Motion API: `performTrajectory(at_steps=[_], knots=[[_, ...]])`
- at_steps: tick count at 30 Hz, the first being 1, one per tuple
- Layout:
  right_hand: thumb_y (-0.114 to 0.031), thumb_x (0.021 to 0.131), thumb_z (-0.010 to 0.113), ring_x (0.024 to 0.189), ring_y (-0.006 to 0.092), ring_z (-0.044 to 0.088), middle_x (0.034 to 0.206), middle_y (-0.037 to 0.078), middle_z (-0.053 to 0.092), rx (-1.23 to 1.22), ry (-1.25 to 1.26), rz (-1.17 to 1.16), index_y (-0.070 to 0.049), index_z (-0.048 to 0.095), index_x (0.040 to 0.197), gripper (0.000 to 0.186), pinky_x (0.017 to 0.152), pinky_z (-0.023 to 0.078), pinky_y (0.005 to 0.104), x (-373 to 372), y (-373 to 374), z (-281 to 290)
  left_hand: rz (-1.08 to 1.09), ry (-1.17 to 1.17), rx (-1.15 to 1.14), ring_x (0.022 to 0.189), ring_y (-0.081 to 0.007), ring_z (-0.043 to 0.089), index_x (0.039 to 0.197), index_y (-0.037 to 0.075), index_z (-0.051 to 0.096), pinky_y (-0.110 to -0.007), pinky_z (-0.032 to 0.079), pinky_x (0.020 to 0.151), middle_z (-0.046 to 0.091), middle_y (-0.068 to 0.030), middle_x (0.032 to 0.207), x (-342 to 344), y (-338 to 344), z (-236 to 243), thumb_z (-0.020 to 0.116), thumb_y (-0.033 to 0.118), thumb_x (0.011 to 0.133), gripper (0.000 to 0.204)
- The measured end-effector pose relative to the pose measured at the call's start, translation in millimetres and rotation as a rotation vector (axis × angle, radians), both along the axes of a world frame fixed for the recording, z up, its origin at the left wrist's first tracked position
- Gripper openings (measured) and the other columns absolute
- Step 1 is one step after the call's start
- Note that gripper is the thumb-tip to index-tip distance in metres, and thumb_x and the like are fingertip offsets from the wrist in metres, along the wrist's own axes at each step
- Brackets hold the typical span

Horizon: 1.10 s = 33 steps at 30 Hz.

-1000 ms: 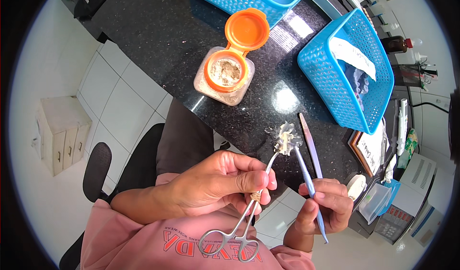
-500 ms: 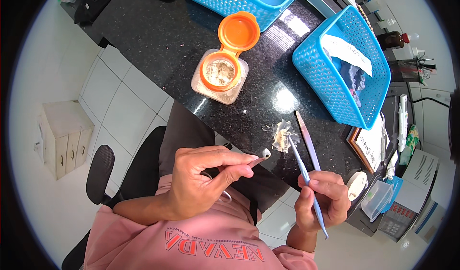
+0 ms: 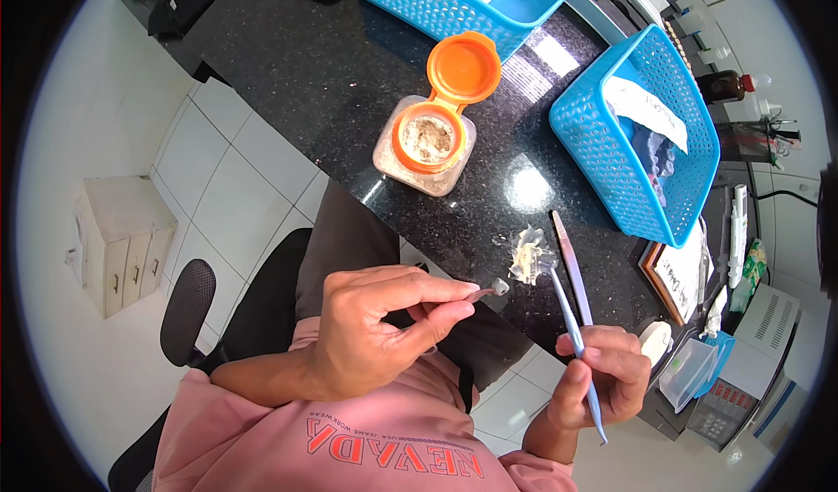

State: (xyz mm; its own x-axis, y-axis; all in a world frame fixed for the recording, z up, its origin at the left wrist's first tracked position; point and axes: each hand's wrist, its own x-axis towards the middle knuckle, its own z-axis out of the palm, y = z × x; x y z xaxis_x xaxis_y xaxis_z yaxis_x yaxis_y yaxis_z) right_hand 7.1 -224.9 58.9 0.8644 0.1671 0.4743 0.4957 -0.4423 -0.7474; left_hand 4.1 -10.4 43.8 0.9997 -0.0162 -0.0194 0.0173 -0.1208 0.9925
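Note:
Between thumb and fingers, my left hand (image 3: 371, 330) pinches a thin pinkish stem that bears a small grey-white, tooth-like piece (image 3: 500, 287) at its end. My right hand (image 3: 607, 374) is closed on a slim light-blue spatula-like tool (image 3: 572, 322), held like a pen. The tool's tip is at the edge of a smear of cream-coloured paste (image 3: 527, 254) on the dark counter. Beside the paste lies a violet-grey metal instrument (image 3: 572, 261), partly behind my right hand. A clear square jar (image 3: 387, 156) of pale powder stands farther left, its orange flip lid (image 3: 464, 68) raised.
Two blue perforated baskets stand on the speckled black counter (image 3: 323, 82), one far (image 3: 428, 7) and one right (image 3: 602, 169). A wood-edged board (image 3: 668, 274), a round white lid (image 3: 655, 342) and a clear container (image 3: 688, 371) are at the right. A black chair (image 3: 188, 313) is at my left.
The counter and its things sit slightly farther right in view. My right hand has moved slightly right with the blue tool, whose tip now sits at the paste's right edge. The small piece has turned.

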Motion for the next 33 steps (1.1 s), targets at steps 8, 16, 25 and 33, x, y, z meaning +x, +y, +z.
performTrajectory(at_steps=[8,16,25,33], knots=[[-0.004,0.072,0.071,0.060,0.0228,0.065,0.073,0.012,0.062,0.134,0.013,0.085,-0.001,0.055,0.082,0.019,0.054,0.054,0.0284,-1.7,8.9,4.8,0.026,0.017,0.027,0.066,-0.0132,0.067,0.085,-0.005,0.069,-0.021,0.054,0.056,0.069,-0.0147,0.077,1.2,-1.7,3.1,0.072,-0.004,0.073,0.012],[-0.003,0.071,0.072,0.061,0.0227,0.065,0.073,0.013,0.062,0.137,0.032,0.104,-0.001,0.055,0.082,0.020,0.053,0.055,0.0281,-0.8,10.9,2.1,0.036,0.031,0.022,0.065,-0.0123,0.067,0.084,-0.005,0.069,-0.021,0.054,0.055,0.069,-0.0137,0.075,3.3,-2.4,4.1,0.073,-0.005,0.072,0.012],[-0.017,0.084,0.066,0.059,0.0170,0.060,0.073,0.010,0.058,0.059,0.021,0.122,-0.003,0.049,0.088,0.022,0.055,0.046,0.0231,-0.8,11.3,2.6,0.028,0.043,0.016,0.066,-0.0127,0.067,0.084,-0.005,0.069,-0.021,0.054,0.056,0.069,-0.0138,0.077,3.4,-2.0,3.5,0.072,-0.004,0.073,0.011],[0.000,0.070,0.066,0.057,0.0195,0.062,0.071,0.018,0.063,0.020,0.093,-0.098,0.002,0.056,0.078,0.013,0.051,0.048,0.0257,-0.6,2.7,0.8,-0.043,0.057,0.066,0.067,-0.0132,0.067,0.086,-0.004,0.069,-0.021,0.053,0.057,0.069,-0.0136,0.079,7.4,8.5,9.9,0.070,-0.004,0.075,0.011]])
